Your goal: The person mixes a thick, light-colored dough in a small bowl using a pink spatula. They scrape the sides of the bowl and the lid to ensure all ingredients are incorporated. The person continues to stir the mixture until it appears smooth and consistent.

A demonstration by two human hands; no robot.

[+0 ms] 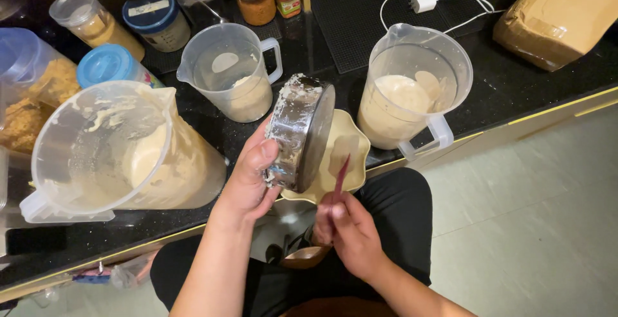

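Round metal tin (300, 131) tilted on edge in left hand (252, 178)

Three plastic jugs (122, 149), two hands (248, 185)

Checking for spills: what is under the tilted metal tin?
A pale wavy-edged dish holding beige batter lies under the metal tin, held by the left hand. The tin hides the dish's left part.

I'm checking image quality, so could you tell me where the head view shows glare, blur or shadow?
Head view: glare streaks the metal tin in the left hand; the red spatula in the right hand looks slightly motion-blurred; the black counter is dim, the jugs evenly lit.
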